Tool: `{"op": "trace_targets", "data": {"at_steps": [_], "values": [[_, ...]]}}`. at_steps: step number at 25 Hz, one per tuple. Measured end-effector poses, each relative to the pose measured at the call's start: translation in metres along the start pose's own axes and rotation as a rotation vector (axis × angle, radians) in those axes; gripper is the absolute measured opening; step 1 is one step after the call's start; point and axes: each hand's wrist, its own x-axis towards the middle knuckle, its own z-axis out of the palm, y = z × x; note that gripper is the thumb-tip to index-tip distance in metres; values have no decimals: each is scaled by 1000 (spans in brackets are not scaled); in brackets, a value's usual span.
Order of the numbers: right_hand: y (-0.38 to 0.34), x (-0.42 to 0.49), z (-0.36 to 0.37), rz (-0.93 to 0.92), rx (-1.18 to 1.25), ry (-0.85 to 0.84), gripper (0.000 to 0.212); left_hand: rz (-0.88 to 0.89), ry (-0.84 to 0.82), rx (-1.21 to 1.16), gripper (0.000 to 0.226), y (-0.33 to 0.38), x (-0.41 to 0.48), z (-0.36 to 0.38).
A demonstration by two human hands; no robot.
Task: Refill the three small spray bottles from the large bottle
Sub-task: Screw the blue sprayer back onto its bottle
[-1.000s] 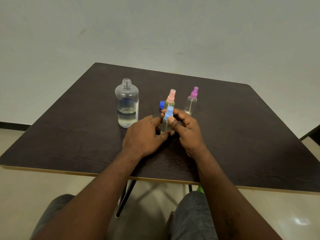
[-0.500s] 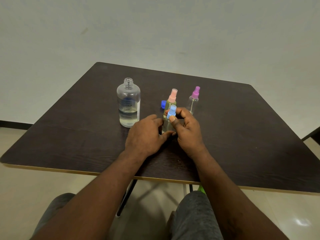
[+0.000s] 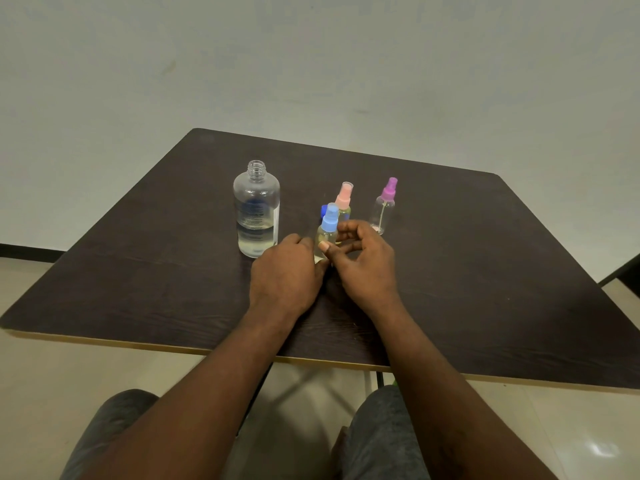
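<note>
The large clear bottle stands uncapped on the dark table, about a third full of clear liquid. Right of it is the small spray bottle with a blue head, upright on the table. My left hand holds its lower body from the left. My right hand pinches its body just under the blue head, thumb in front and fingers curled behind. The pink-headed spray bottle stands right behind it and holds yellowish liquid. The purple-headed spray bottle stands farther right and looks nearly empty.
A small blue cap lies behind the blue-headed bottle, mostly hidden. The table's near edge runs above my knees. A plain wall lies beyond the far edge, and a dark piece of furniture shows at the right.
My right hand has slid down off the blue spray head to the bottle's body, leaving the head uncovered. The left hand and the other bottles have stayed put.
</note>
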Motion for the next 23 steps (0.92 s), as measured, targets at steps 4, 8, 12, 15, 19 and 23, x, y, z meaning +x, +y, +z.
{"op": "trace_targets", "data": {"at_steps": [4, 8, 12, 15, 19, 23], "values": [[-1, 1, 3, 18, -63, -8, 35, -24, -9, -24, 34, -2, 0, 2], [-2, 1, 3, 30, -113, -7, 37, -43, -7, -31, 34, -1, 1, 2], [-6, 0, 2, 27, -169, -9, 33, -68, 1, -40, 31, -2, 1, 2], [-8, 1, 2, 19, -201, 1, 31, -86, -7, -30, 30, 1, 3, 1], [-7, 2, 5, 9, -233, 13, 29, -122, -36, 13, 29, 5, 5, 0], [-4, 4, 7, -9, -276, 22, 25, -188, -36, 59, 29, 12, 9, 2]]}}
